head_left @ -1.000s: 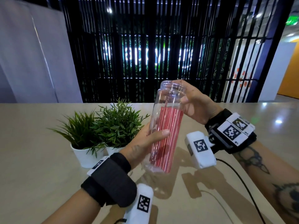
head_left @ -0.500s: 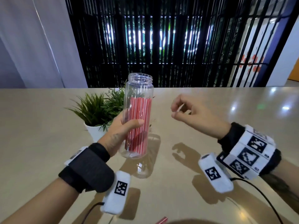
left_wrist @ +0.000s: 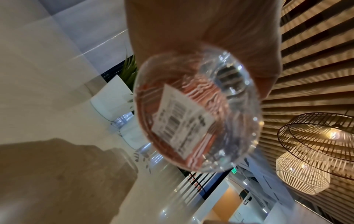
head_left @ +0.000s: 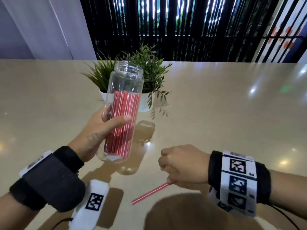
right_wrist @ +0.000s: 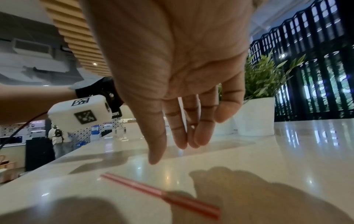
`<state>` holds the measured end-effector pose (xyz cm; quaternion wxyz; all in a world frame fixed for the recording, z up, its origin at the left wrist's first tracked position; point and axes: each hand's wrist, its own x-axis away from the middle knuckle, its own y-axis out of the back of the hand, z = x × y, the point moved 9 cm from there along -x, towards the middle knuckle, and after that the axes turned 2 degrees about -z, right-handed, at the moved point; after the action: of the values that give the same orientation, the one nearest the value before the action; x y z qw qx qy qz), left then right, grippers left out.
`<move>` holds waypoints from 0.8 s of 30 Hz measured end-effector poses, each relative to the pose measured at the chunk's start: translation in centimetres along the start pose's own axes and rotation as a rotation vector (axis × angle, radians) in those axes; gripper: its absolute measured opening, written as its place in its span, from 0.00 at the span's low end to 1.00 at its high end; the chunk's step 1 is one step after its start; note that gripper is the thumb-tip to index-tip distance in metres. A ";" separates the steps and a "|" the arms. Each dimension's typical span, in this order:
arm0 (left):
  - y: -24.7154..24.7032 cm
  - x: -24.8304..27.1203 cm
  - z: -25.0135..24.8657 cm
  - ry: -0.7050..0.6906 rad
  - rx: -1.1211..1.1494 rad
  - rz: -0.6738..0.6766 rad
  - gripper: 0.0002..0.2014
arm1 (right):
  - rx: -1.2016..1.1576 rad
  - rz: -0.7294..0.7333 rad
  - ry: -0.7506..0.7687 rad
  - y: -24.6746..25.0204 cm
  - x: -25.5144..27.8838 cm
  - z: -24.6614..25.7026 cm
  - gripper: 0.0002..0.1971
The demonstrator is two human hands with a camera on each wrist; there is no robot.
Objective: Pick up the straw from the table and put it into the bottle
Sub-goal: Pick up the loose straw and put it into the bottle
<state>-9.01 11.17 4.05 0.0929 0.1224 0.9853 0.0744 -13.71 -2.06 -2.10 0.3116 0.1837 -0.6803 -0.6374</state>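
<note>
Near the front edge of the glossy beige table [head_left: 216,100], a thin red-and-white striped paper straw [head_left: 150,193] lies flat on the surface, not yet lifted. The right hand [head_left: 183,165] hangs directly over its right end. In the right wrist view the fingers [right_wrist: 180,130] point down, relaxed and slightly apart, with a gap between them and the straw, so nothing is pinched. From the head view the fingertips look as if they meet the straw's end, but the wrist view shows them clear of it.

Farther back and to the left, the left hand [head_left: 99,130] holds a clear plastic wide-mouthed bottle [head_left: 123,110] off the table, thumb and fingers wrapped round its body, mouth open and tilted upward. A thick bundle of matching red striped straws [head_left: 122,125] already stands inside.

Judged from this, most of the job looks done; this straw remains to be grasped, carried and dropped in. Two small potted green plants [head_left: 146,77] stand behind the bottle.
</note>
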 end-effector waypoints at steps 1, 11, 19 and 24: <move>0.3 0.2 0.2 0.000 -0.006 -0.006 0.39 | -0.001 0.018 0.013 -0.5 0.0 0.4 0.16; 0.0 0.8 1.9 0.058 -0.016 -0.014 0.44 | -0.043 0.079 0.080 -2.7 -1.0 2.1 0.06; -1.4 0.6 2.4 0.064 0.009 -0.019 0.42 | -0.168 0.114 0.093 -3.9 -1.1 2.0 0.08; -2.4 0.5 2.6 0.059 0.041 -0.015 0.43 | -0.306 0.117 0.049 -4.1 -1.1 0.6 0.07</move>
<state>-9.49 9.32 1.00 0.0616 0.1144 0.9899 0.0572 -13.92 -1.38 -6.34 0.3891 0.1096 -0.5771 -0.7096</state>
